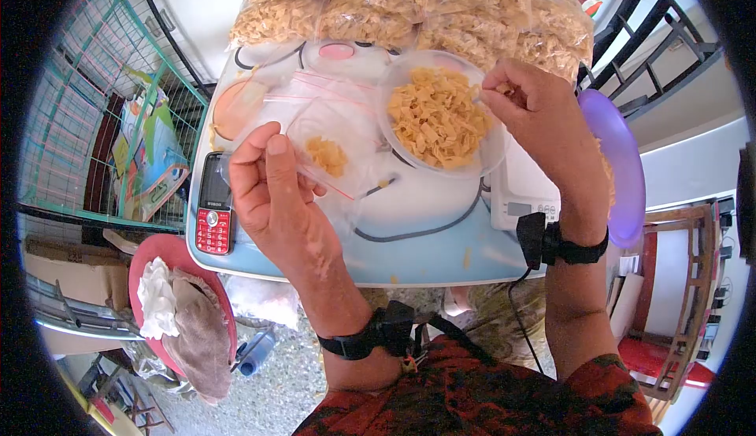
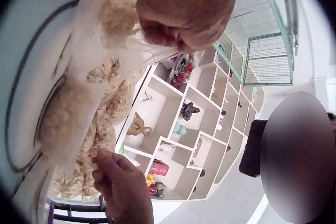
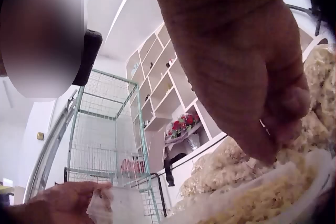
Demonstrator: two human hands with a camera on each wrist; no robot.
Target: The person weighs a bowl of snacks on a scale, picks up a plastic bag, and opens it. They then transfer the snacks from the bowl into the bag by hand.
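My left hand [image 1: 276,192] pinches the edge of a clear zip bag [image 1: 346,180] with a red seal line; a small heap of flat yellow flakes [image 1: 326,156] sits inside it. In the left wrist view the bag hangs from my curled fingers. Over the right rim of a clear plastic bowl [image 1: 383,113] heaped with the same flakes [image 1: 437,117] is my right hand [image 1: 539,109]. Its thumb and fingers are bent together, tips low over the flakes in the right wrist view; I cannot tell whether anything is between them.
Filled bags of flakes [image 1: 362,19] are stacked along the table's far side. More empty zip bags [image 1: 315,94] lie left of the bowl. A white scale [image 1: 520,200] and purple basin [image 1: 630,176] stand right, a red keypad phone [image 1: 214,208] left. A cable [image 1: 417,238] crosses the table.
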